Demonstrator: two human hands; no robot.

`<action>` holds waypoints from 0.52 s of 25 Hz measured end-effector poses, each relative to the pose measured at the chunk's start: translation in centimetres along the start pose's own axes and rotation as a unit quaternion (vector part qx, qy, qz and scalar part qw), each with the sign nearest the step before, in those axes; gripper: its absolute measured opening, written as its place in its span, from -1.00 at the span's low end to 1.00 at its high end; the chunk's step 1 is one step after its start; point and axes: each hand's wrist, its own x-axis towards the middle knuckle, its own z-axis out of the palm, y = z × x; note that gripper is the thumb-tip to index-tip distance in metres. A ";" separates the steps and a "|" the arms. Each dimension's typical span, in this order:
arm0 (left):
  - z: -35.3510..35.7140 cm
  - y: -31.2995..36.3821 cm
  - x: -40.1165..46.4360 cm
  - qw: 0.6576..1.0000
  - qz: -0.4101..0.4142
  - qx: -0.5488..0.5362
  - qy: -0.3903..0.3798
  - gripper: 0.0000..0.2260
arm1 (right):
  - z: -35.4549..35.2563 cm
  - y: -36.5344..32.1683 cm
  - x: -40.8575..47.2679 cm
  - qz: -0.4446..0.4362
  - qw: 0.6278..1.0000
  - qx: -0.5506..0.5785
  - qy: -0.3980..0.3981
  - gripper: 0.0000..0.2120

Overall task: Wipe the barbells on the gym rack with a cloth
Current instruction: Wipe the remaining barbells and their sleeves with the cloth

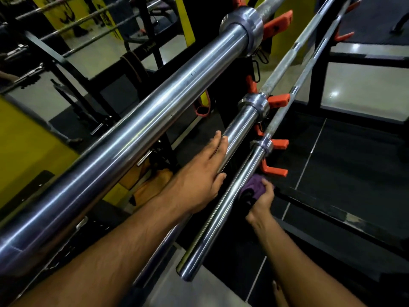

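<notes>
Three chromed barbells lie on orange rack hooks [278,100], sleeves pointing toward the camera. Top barbell [137,120] nearest, largest in view. Left hand [203,178] lies flat on the middle barbell [239,129], fingers [218,140] straight along its sleeve. Right hand [261,200] grips a purple cloth [252,188] bunched against the right side of the lowest barbell [217,216], just below its collar. Dark tiled floor [343,173] beneath.
</notes>
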 end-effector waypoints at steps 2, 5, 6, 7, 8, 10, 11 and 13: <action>-0.1 0.0 0.0 1.000 -0.003 -0.012 -0.004 -0.30 | 1.7 -1.6 1.6 -0.030 0.999 0.027 0.007 -0.72; -0.2 -0.1 -0.1 1.000 -0.008 -0.024 -0.011 -0.30 | 0.9 -0.3 0.7 -0.012 1.000 0.027 0.004 -0.65; -0.1 -0.1 -0.1 0.999 -0.013 -0.029 -0.015 -0.30 | 0.3 0.7 -0.9 0.013 1.000 0.021 -0.020 -0.61; 0.0 -0.2 0.0 0.999 -0.018 -0.033 -0.018 -0.31 | -0.4 1.5 -2.3 0.027 0.999 0.018 -0.030 -0.55; 0.0 -0.2 0.0 0.999 -0.021 -0.034 -0.019 -0.31 | -0.5 2.0 -4.0 0.030 0.999 0.007 -0.028 -0.50; -0.1 -0.2 -0.1 0.999 -0.018 -0.033 -0.018 -0.31 | -0.4 2.0 -4.8 0.024 0.999 -0.026 -0.014 -0.53; -0.1 -0.2 -0.1 0.999 -0.017 -0.031 -0.018 -0.31 | 0.1 1.3 -4.3 0.006 1.000 -0.028 -0.001 -0.58; -0.1 0.0 0.0 0.999 -0.018 -0.024 -0.017 -0.31 | 1.7 -0.2 -3.1 -0.024 1.000 -0.007 -0.002 -0.63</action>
